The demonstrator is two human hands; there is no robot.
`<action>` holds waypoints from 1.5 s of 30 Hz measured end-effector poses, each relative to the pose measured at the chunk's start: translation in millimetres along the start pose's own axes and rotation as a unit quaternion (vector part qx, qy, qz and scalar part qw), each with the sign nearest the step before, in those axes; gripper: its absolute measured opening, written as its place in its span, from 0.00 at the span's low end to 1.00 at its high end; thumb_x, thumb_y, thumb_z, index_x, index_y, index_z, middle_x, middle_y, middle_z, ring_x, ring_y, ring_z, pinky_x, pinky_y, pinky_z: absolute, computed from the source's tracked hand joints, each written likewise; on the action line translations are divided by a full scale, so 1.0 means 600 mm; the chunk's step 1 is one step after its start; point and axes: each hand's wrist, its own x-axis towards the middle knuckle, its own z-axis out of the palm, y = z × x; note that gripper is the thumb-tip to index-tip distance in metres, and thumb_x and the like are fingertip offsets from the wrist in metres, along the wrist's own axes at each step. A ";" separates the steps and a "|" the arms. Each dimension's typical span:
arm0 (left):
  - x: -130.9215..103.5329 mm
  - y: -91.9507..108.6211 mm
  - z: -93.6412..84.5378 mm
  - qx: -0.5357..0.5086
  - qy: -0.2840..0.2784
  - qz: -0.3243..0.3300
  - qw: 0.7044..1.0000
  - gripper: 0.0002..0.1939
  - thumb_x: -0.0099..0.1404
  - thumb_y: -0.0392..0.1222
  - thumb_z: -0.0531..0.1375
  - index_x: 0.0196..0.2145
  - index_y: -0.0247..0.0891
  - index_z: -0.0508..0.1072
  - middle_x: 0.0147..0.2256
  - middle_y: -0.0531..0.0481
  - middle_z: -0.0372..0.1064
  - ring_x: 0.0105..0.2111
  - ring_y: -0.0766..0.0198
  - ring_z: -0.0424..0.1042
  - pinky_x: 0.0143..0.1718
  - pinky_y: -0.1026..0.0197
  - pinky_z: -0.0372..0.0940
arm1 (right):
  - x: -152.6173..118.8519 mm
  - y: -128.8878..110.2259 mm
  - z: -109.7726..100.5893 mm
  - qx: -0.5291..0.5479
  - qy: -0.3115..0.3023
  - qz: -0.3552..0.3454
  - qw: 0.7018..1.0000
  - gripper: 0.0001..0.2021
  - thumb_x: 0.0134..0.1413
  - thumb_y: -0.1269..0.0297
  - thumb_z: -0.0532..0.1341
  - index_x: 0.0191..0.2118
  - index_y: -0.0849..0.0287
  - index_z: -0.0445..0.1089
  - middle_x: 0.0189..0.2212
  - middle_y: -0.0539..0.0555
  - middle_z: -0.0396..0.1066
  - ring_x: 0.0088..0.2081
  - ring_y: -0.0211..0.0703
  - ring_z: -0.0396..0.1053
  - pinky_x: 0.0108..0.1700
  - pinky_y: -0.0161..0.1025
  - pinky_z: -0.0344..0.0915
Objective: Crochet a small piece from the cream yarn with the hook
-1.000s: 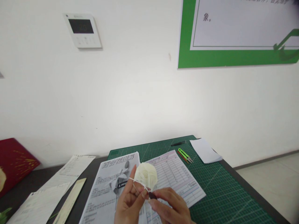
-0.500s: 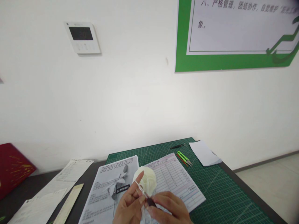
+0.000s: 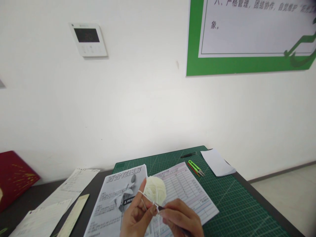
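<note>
Yarn ball [image 3: 156, 189], just one, lies beyond our left hand [image 3: 136, 215], which pinches one strand [image 3: 142, 193] looped over a finger; our right hand [image 3: 182, 215] grips one dark-handled tool [image 3: 161, 208], likely a hook. We seem to be working a stitch; next, even tension is called for. Left of the ball lies one page [image 3: 106, 199]; right, one form [image 3: 189, 186], then one pair of snips [image 3: 198, 171].

passage: bare cutting mat [image 3: 229, 197] to right of right hand [image 3: 182, 215]. in the way: yarn ball [image 3: 158, 190] just ahead; green snips [image 3: 196, 168], black tool [image 3: 188, 154] farther off.
</note>
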 end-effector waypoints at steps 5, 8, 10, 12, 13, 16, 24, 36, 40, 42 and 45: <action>0.007 -0.004 -0.008 -0.013 -0.028 -0.009 0.999 0.33 0.47 0.40 0.67 0.52 0.42 0.67 0.20 0.56 0.65 0.22 0.67 0.63 0.31 0.63 0.59 | 0.016 -0.011 -0.010 0.103 0.032 0.074 0.991 0.12 0.51 0.75 0.58 0.40 0.55 0.71 0.30 0.55 0.72 0.30 0.42 0.71 0.31 0.37 0.68; 0.007 0.000 -0.007 -0.010 -0.041 -0.029 0.999 0.33 0.47 0.40 0.66 0.52 0.40 0.66 0.19 0.55 0.65 0.22 0.66 0.63 0.30 0.62 0.58 | 0.021 -0.012 -0.014 0.141 0.057 0.146 0.978 0.07 0.53 0.70 0.58 0.37 0.56 0.72 0.27 0.53 0.70 0.30 0.42 0.69 0.31 0.37 0.66; 0.007 0.002 -0.007 -0.020 -0.048 -0.044 0.998 0.32 0.47 0.40 0.66 0.51 0.40 0.68 0.19 0.55 0.65 0.22 0.66 0.63 0.30 0.62 0.58 | 0.021 -0.010 -0.016 0.169 0.061 0.199 0.963 0.06 0.54 0.66 0.58 0.35 0.57 0.72 0.25 0.52 0.69 0.29 0.41 0.68 0.31 0.36 0.65; 0.007 0.003 -0.006 -0.039 -0.053 -0.057 0.996 0.29 0.46 0.39 0.67 0.49 0.41 0.70 0.20 0.56 0.64 0.22 0.67 0.63 0.30 0.62 0.57 | 0.021 -0.008 -0.020 0.204 0.063 0.239 0.947 0.06 0.54 0.64 0.58 0.35 0.58 0.72 0.24 0.51 0.68 0.28 0.40 0.67 0.31 0.36 0.64; 0.007 0.004 -0.006 -0.047 -0.056 -0.063 0.995 0.28 0.46 0.38 0.67 0.48 0.42 0.71 0.20 0.56 0.64 0.21 0.68 0.63 0.29 0.62 0.57 | 0.022 -0.007 -0.022 0.221 0.061 0.252 0.940 0.07 0.54 0.63 0.58 0.35 0.58 0.71 0.24 0.51 0.67 0.27 0.39 0.67 0.31 0.36 0.64; 0.007 0.006 -0.006 -0.063 -0.068 -0.081 0.992 0.26 0.45 0.37 0.67 0.45 0.43 0.74 0.21 0.56 0.63 0.20 0.69 0.62 0.27 0.63 0.56 | 0.025 -0.006 -0.028 0.254 0.054 0.274 0.926 0.07 0.54 0.62 0.59 0.34 0.58 0.71 0.24 0.50 0.67 0.26 0.38 0.67 0.30 0.36 0.63; 0.007 0.013 -0.008 -0.074 -0.104 -0.111 0.986 0.25 0.45 0.35 0.67 0.44 0.41 0.74 0.20 0.56 0.63 0.19 0.70 0.62 0.24 0.64 0.55 | 0.040 -0.009 -0.036 0.288 0.076 0.303 0.905 0.08 0.50 0.60 0.62 0.30 0.60 0.73 0.20 0.49 0.68 0.24 0.37 0.65 0.28 0.34 0.61; 0.004 0.017 -0.002 -0.060 -0.123 -0.123 0.983 0.26 0.43 0.36 0.68 0.43 0.40 0.75 0.18 0.55 0.65 0.19 0.69 0.62 0.25 0.62 0.56 | 0.036 0.006 -0.033 0.358 0.124 0.364 0.851 0.09 0.49 0.61 0.64 0.27 0.62 0.73 0.16 0.48 0.68 0.19 0.33 0.63 0.24 0.32 0.59; 0.008 0.011 -0.006 -0.036 -0.108 -0.116 0.987 0.26 0.42 0.38 0.68 0.43 0.41 0.75 0.18 0.55 0.65 0.19 0.69 0.61 0.26 0.62 0.56 | 0.036 0.007 -0.032 0.377 0.137 0.373 0.837 0.09 0.48 0.62 0.64 0.26 0.63 0.73 0.17 0.49 0.68 0.18 0.33 0.63 0.23 0.32 0.58; 0.010 0.007 -0.008 -0.026 -0.097 -0.111 0.989 0.25 0.42 0.37 0.68 0.42 0.42 0.76 0.17 0.55 0.66 0.19 0.68 0.61 0.27 0.62 0.56 | 0.038 0.007 -0.031 0.389 0.142 0.379 0.828 0.08 0.47 0.62 0.65 0.26 0.63 0.73 0.16 0.49 0.69 0.17 0.33 0.62 0.22 0.31 0.58; 0.010 0.002 -0.007 -0.020 -0.083 -0.094 0.992 0.23 0.43 0.37 0.68 0.41 0.42 0.76 0.17 0.54 0.66 0.20 0.67 0.62 0.29 0.61 0.57 | 0.041 0.005 -0.028 0.417 0.153 0.408 0.797 0.09 0.45 0.63 0.66 0.24 0.64 0.73 0.14 0.49 0.68 0.16 0.31 0.62 0.20 0.29 0.59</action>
